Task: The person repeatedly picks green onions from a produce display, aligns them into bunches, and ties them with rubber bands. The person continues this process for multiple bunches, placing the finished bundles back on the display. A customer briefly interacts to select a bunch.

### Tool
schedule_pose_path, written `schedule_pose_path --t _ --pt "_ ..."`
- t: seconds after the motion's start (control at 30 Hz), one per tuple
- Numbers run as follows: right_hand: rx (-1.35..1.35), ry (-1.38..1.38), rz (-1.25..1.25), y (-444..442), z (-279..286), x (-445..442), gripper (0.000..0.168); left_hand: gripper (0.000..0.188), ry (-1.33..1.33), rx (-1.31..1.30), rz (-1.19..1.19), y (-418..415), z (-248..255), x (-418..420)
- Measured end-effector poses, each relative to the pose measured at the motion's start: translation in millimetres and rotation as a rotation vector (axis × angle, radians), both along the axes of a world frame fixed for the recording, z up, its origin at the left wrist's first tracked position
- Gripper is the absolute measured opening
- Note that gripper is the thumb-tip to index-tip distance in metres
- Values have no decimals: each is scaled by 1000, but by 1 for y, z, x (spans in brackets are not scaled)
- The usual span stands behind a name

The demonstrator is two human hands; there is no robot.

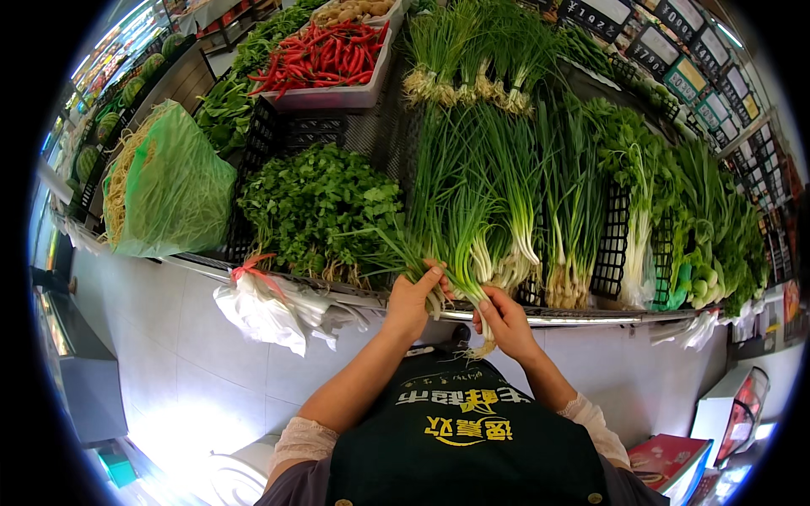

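Observation:
My right hand (504, 321) grips a small bunch of green onions (469, 286) near its white ends, and the stringy roots (485, 348) hang below my fingers. Held in my left hand (412, 297) are a few more green onions (405, 252), their leaves pointing up and left toward the cilantro. Both hands are close together at the front edge of the vegetable stand (563, 316). Just beyond them lie more green onions (452, 164), leaves away from me. A pile of rooted cilantro (323, 205) sits to the left, and thicker leeks or garlic greens (565, 209) to the right.
A green plastic bag of long thin vegetables (180, 190) stands far left. White plastic bags (266, 310) hang from the front edge. Behind are a bin of red chili peppers (329, 57) and bundled small onions (474, 57). Celery (638, 221) stands right, beside a black basket divider (610, 243).

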State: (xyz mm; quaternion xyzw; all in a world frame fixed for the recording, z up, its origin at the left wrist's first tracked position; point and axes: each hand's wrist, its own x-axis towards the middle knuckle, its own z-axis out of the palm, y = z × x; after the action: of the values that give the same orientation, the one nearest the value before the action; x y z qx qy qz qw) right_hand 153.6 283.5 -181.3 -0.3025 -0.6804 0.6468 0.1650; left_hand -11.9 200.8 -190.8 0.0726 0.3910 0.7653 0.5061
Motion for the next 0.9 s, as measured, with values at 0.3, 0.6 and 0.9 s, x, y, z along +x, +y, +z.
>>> schedule_pose_path --t 0.3,0.6,0.9 --pt "374 -54 178 4 67 -33 28 9 -164 275 24 -25 38 -24" --pt "1009 58 362 -4 94 -79 34 6 -186 326 219 -52 28 -49" --pt "1418 198 452 -4 74 -92 56 5 -163 235 306 -59 12 -62"
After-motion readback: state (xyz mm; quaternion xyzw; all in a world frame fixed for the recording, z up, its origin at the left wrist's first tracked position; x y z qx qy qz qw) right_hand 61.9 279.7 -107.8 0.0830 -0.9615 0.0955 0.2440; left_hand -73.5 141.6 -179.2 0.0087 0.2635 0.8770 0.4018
